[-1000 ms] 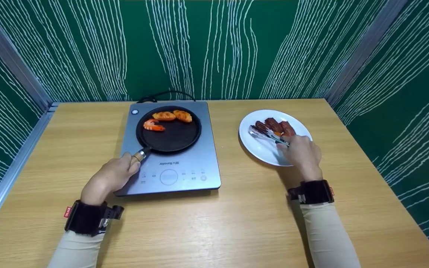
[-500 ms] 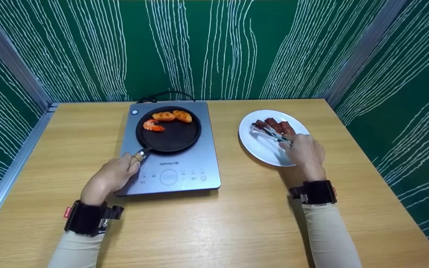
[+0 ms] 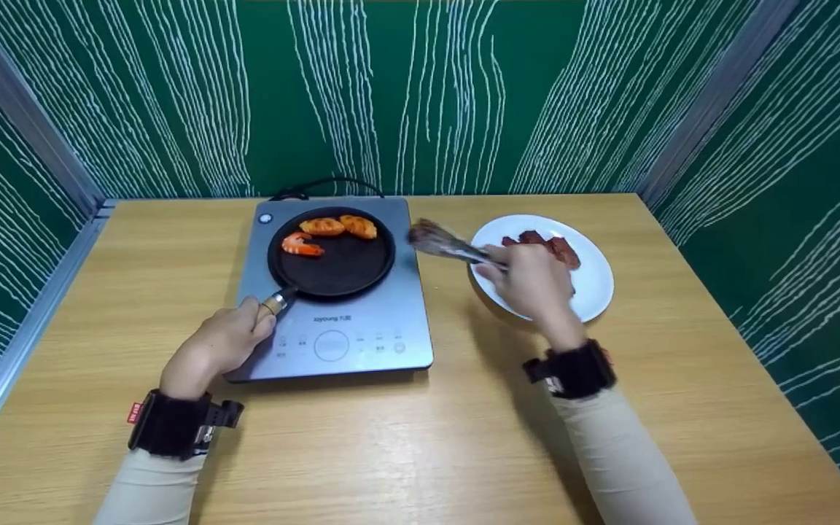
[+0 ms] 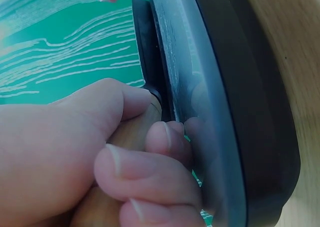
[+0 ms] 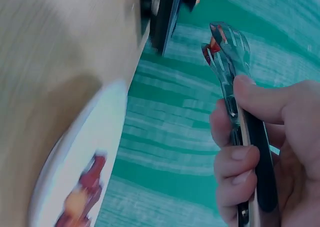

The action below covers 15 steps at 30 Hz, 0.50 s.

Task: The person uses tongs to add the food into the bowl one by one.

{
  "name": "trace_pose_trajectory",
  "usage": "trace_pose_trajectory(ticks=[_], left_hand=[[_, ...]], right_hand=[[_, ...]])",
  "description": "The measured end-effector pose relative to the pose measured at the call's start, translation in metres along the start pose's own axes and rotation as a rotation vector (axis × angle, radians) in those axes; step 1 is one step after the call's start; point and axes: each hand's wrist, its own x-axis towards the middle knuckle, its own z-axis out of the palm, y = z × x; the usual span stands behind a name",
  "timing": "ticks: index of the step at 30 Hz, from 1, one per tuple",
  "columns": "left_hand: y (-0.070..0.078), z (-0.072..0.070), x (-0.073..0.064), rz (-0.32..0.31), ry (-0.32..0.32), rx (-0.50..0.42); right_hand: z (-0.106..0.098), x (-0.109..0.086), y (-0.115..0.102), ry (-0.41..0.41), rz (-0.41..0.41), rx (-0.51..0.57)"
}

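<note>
My left hand [image 3: 219, 343] grips the wooden handle [image 3: 272, 305] of a black frying pan [image 3: 329, 266] on a silver induction cooker [image 3: 362, 328]. Inside the pan lie a shrimp [image 3: 302, 245] and two browned yellow pieces [image 3: 323, 227] of food. With my right hand [image 3: 533, 281] I hold metal tongs [image 3: 456, 249], squeezed nearly together. Their tips pinch a reddish-brown piece of meat [image 3: 422, 232] in the air, over the cooker's right edge in the head view. Behind that hand, several more brown meat pieces [image 3: 562, 251] lie on a white plate [image 3: 595, 292].
The cooker and plate stand on a wooden table [image 3: 391, 452]. A black cord [image 3: 332, 180] runs behind the cooker. Green walls [image 3: 427, 95] with white wavy lines enclose the table's back and sides.
My right hand has lifted the tongs off the plate and moved left toward the cooker, with a meat piece between the tips. My left hand has stayed on the pan handle.
</note>
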Motion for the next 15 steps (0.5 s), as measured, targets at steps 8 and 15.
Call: trace_pose_trajectory(ticks=[8, 15], left_hand=[[-0.002, 0.0, -0.001, -0.007, -0.001, -0.01], [-0.001, -0.001, 0.0, 0.007, 0.002, 0.0]], right_hand=[[0.024, 0.035, -0.057, -0.089, -0.08, -0.071], [0.041, 0.052, -0.081, -0.1, -0.144, -0.147]])
